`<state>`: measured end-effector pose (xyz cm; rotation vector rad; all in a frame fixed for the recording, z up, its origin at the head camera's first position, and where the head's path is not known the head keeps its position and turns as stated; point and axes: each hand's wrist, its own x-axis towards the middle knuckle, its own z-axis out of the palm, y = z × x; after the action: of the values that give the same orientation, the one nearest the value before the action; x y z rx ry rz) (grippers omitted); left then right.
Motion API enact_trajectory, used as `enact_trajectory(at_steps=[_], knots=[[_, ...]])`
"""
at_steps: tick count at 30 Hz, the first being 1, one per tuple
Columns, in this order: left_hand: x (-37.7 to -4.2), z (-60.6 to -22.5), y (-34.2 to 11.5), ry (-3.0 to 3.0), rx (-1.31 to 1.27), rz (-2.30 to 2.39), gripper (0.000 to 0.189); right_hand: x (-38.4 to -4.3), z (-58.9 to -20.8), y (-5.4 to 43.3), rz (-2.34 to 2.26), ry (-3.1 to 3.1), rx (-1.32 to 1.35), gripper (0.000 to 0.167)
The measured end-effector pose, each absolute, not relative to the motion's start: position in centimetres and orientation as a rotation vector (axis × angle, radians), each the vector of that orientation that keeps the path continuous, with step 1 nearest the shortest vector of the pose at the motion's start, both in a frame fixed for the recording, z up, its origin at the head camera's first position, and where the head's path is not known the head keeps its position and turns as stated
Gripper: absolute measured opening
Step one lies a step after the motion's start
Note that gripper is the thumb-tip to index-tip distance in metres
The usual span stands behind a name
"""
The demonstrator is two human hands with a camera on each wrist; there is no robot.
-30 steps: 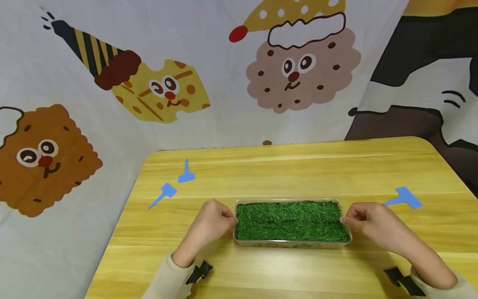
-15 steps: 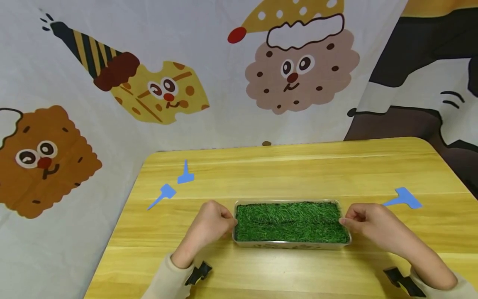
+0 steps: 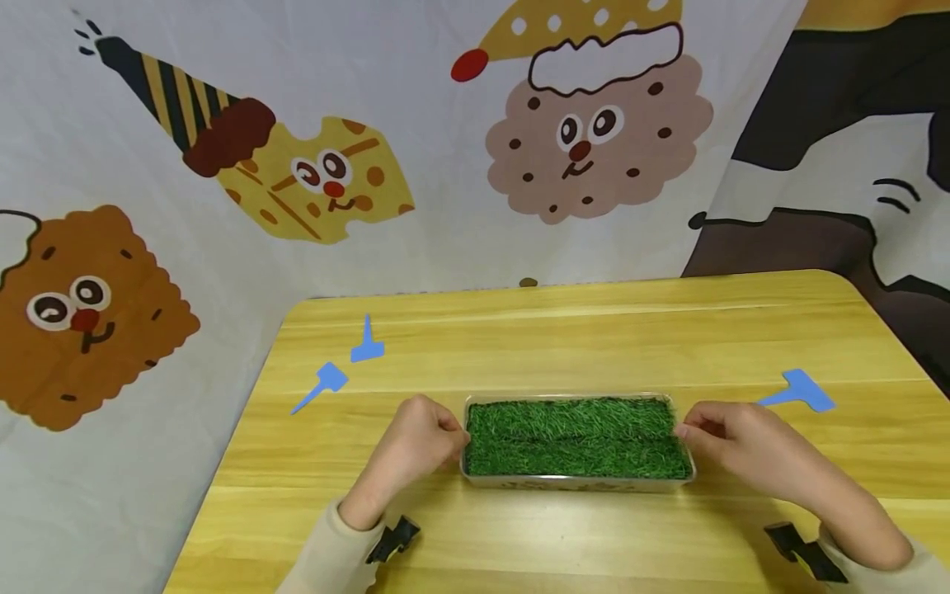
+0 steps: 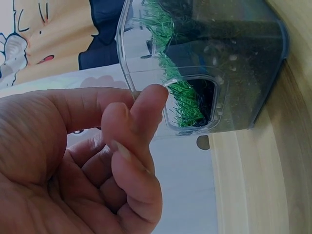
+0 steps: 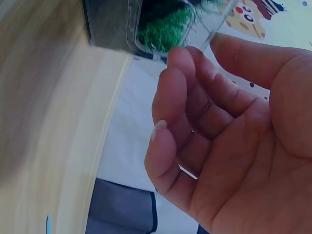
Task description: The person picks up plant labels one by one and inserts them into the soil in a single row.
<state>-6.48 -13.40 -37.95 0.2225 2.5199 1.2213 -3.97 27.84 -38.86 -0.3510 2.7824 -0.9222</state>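
While both hands keep their places at the ends of the box, little else differs from the frames of a second ago; the whole head view has merely shifted slightly.

Left hand (image 3: 420, 437): one, thumb and forefinger pinching the box's near end at the rim, remaining fingers curled in beneath; grip unchanged.

Right hand (image 3: 745, 437): one, thumb and forefinger pinching the opposite rim, other fingers bent; grip likewise unchanged.

Clear box (image 3: 575, 484): one, long, transparent, upright, lying between the two hands; same position as earlier. Under the left hand's fingertips its end wall shows a rounded, framed area; whether cut through or recessed cannot be told.

Green artificial grass (image 3: 579, 437): fills the box from one hand to the other, with a dark lengthwise line midway; unaltered.

Blue T-shaped markers: three, flat, unmoved. One (image 3: 330, 378) beyond and left of the left hand; a second (image 3: 368, 351) farther beyond it; the third (image 3: 807, 391) just beyond the right hand.

Wooden table (image 3: 564, 540): beneath all.

Printed cloth (image 3: 445, 247): cartoon figures, beyond both hands.
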Motion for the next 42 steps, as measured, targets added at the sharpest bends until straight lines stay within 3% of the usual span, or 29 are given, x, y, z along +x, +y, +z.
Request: enact_trajectory(at_steps=[9,28,36,42], knots=[[-6.5,-37.8,-13.3,2.515,0.205,1.215,0.035,-5.5,-39.0,31.1,-0.84,2.961,-0.291,0.017],[-6.5,-37.9,-13.3,2.524,0.224,1.215,0.036,-7.7,-40.8,39.0,-0.644,2.997,0.255,0.06],[-6.5,-37.9,-13.3,2.523,0.212,1.208,0.035,-8.0,-42.2,40.9,-0.528,2.87,0.265,0.085],[-6.4,-37.8,-13.3,2.522,0.221,1.216,0.035,-7.9,-42.7,41.7,-0.505,2.789,0.299,0.093]])
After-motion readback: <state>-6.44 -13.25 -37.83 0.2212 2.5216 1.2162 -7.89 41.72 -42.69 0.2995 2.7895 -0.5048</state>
